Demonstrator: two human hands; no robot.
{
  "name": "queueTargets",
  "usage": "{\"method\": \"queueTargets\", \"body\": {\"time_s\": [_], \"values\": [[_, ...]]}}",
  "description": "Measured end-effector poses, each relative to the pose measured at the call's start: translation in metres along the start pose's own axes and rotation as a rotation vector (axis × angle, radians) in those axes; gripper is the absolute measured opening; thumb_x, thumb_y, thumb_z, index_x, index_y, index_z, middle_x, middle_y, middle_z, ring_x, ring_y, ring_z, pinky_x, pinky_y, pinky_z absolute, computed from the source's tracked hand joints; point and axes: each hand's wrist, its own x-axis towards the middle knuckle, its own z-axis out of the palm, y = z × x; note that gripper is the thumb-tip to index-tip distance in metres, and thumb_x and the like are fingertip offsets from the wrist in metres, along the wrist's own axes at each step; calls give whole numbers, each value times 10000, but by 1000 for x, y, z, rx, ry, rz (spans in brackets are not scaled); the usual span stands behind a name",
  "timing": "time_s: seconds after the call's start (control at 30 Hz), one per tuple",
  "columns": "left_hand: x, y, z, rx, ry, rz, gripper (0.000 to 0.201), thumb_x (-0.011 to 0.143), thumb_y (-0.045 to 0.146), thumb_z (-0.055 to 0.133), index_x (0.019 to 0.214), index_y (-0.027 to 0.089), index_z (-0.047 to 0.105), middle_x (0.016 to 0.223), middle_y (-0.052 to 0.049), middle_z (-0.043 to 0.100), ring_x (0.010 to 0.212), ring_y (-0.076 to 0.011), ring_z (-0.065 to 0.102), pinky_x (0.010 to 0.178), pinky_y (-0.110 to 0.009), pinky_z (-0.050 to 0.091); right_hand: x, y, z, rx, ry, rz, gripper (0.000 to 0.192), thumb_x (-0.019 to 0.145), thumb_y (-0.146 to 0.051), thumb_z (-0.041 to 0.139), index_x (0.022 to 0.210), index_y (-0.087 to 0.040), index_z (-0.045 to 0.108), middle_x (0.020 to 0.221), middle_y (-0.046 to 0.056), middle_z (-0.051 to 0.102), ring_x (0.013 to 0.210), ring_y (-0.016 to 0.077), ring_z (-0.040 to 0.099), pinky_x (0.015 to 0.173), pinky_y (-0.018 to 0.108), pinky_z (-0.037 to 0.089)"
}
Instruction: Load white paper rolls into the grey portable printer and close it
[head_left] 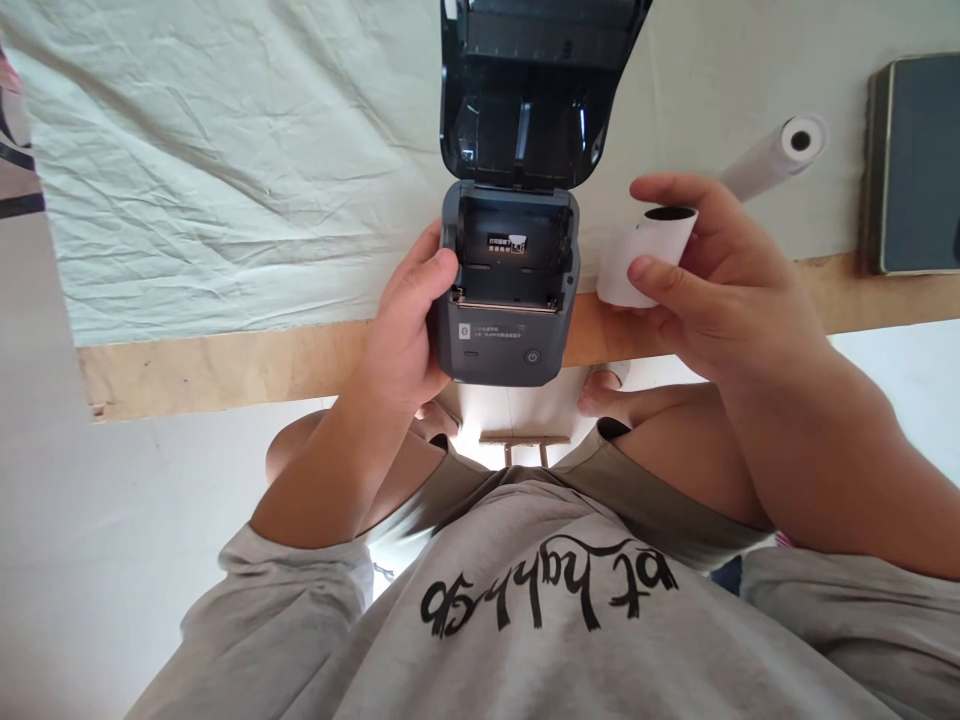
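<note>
The small dark grey plastic label printer (pixel 507 300) is steadied at the near edge of the worktop (pixel 225 360) by the left hand (pixel 409 320), whose grip is closed around the printer's left side. The hinged black lid (pixel 525 90) stands fully open and the paper bay appears empty. A short white roll of thermal paper (pixel 643 255) is held beside the printer in the right hand (pixel 720 290), fingers wrapped around it.

The loading step is judged to be in hand; the roll must be aligned with the bay and lowered in.

The worktop is covered with a creased pale green cloth (pixel 225 170), its bare wooden edge exposed. A longer white roll (pixel 772 155) and a dark flat case (pixel 915 165) lie to the right. Pale flooring is seen below.
</note>
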Motion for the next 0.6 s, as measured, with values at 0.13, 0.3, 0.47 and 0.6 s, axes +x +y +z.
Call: {"method": "queueTargets", "body": {"time_s": [0.13,0.3,0.47,0.6], "values": [[0,1,0,32,-19,-8,329,859,516,545,1019,244,637,995,-27,712,886,-202,695,706,-334,585,3,0,-3,86,6,69,508,763,-348,683,1218,-379,460,922,-23,595,780,151,627,646,320,575],[0,1,2,8,-9,-16,333,853,493,555,1076,252,612,996,-22,713,845,-202,695,678,-340,583,4,-1,-4,97,34,107,262,805,-303,596,1063,-291,553,844,-7,572,573,91,500,471,243,420],[0,3,2,33,-4,-17,327,855,494,552,1075,257,598,1004,-27,709,886,-211,695,700,-341,582,-2,2,-1,-160,59,-3,274,839,-322,631,1109,-344,586,815,-10,526,620,101,497,526,256,462],[-1,4,3,76,-22,-37,338,850,521,552,1041,249,612,1026,-39,710,922,-228,698,692,-342,567,-2,2,-1,-117,63,-41,333,862,-357,617,1193,-374,583,928,5,586,815,151,613,683,315,565]]}}
